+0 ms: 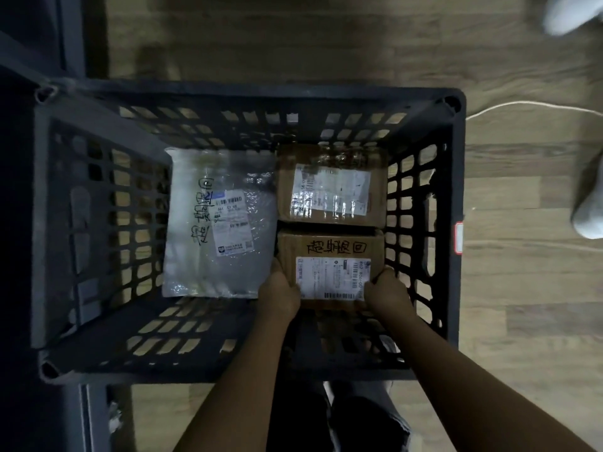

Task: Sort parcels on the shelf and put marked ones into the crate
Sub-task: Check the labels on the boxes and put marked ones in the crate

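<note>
A dark slatted plastic crate (pixel 458 177) stands on the wooden floor below me. Inside, at the near right, sits a cardboard parcel (pixel 329 252) with black handwriting and a white label. My left hand (pixel 279 288) grips its left near corner and my right hand (pixel 386 290) grips its right near corner. Behind it lies a second cardboard box (pixel 331 184), taped, with a shiny label. On the crate's left half lies a flat grey plastic mailer (pixel 192 223) with handwriting and a label.
A dark shelf frame (pixel 70 34) runs along the left edge. A white cable (pixel 522 106) crosses the floor to the right. Someone's white shoes (pixel 589 203) show at the right edge. My dark trouser legs (pixel 352 419) stand just behind the crate.
</note>
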`<act>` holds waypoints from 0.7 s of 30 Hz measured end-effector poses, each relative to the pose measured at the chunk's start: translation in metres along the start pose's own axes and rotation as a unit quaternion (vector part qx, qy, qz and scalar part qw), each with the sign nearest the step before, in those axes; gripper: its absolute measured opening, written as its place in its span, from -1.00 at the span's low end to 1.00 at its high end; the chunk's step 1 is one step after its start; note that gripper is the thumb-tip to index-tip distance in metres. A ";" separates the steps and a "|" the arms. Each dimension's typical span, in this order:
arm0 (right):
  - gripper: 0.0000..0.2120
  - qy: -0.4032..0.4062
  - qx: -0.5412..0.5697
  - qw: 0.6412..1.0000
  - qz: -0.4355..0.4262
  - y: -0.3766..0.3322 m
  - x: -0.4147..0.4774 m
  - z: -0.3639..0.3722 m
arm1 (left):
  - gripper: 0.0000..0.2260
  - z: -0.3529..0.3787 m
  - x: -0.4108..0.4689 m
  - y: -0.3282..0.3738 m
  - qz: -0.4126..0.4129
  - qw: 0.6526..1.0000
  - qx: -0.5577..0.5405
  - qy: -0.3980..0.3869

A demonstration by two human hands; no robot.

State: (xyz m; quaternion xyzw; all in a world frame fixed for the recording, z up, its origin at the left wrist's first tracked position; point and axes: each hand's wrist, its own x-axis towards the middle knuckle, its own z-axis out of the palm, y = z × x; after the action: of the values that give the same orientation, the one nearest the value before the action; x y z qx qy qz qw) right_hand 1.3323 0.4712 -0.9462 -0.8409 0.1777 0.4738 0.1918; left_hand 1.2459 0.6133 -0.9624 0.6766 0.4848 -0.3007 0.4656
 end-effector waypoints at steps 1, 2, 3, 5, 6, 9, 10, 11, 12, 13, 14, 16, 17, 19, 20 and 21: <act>-0.68 0.002 0.002 1.000 -0.006 -0.001 -0.005 -0.001 | -0.56 -0.003 -0.004 0.002 0.003 1.000 0.003 -0.002; -0.68 0.009 0.005 1.000 -0.014 -0.003 -0.012 -0.002 | -0.59 -0.007 -0.010 0.004 0.010 1.000 0.003 -0.003; -0.67 0.019 0.003 0.999 -0.027 -0.004 -0.022 -0.004 | -0.62 -0.011 -0.018 0.007 0.019 1.000 0.003 -0.002; -0.62 0.020 -0.017 0.998 -0.059 -0.005 -0.041 -0.006 | -0.65 -0.023 -0.038 0.014 0.044 0.999 0.002 -0.001; -0.59 0.009 -0.024 0.997 -0.073 -0.006 -0.051 -0.007 | -0.67 -0.030 -0.049 0.017 0.052 0.999 0.004 -0.001; -0.59 -0.029 -0.031 0.994 -0.101 -0.027 -0.098 -0.020 | -0.73 -0.054 -0.081 0.028 0.048 0.999 0.015 -0.004; -0.61 -0.038 -0.035 0.993 -0.106 -0.036 -0.115 -0.026 | -0.73 -0.063 -0.092 0.032 0.046 0.999 0.015 -0.006; -0.62 -0.045 -0.042 0.991 -0.116 -0.046 -0.132 -0.031 | -0.73 -0.073 -0.105 0.037 0.048 0.999 0.017 -0.006; -0.61 -0.050 -0.050 0.989 -0.126 -0.054 -0.147 -0.036 | -0.73 -0.085 -0.118 0.043 0.056 0.998 0.021 -0.002; -0.61 -0.053 -0.057 0.987 -0.141 -0.062 -0.163 -0.041 | -0.75 -0.096 -0.133 0.048 0.067 0.997 0.023 0.004; -0.62 -0.057 -0.060 0.984 -0.157 -0.071 -0.181 -0.047 | -0.79 -0.109 -0.148 0.052 0.077 0.997 0.027 0.012; -0.69 -0.060 -0.054 0.979 -0.189 -0.089 -0.219 -0.058 | -0.82 -0.138 -0.182 0.059 0.088 0.995 0.033 0.044; -0.72 -0.058 -0.054 0.975 -0.209 -0.098 -0.239 -0.063 | -0.80 -0.153 -0.201 0.063 0.088 0.994 0.026 0.063; -0.75 -0.062 -0.054 0.963 -0.256 -0.118 -0.280 -0.074 | -0.77 -0.185 -0.239 0.070 0.086 0.991 0.006 0.106; -0.77 -0.068 -0.052 0.954 -0.287 -0.133 -0.306 -0.080 | -0.76 -0.205 -0.264 0.075 0.084 0.987 0.003 0.136; -0.79 -0.070 -0.051 0.944 -0.318 -0.149 -0.330 -0.085 | -0.76 -0.224 -0.287 0.078 0.082 0.983 0.007 0.167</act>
State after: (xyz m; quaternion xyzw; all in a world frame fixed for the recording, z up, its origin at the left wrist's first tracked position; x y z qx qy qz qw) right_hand 1.3045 0.5963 -0.5968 -0.8268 -0.1376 0.4543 0.3018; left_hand 1.2093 0.7048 -0.6033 0.7579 0.4962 -0.1476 0.3969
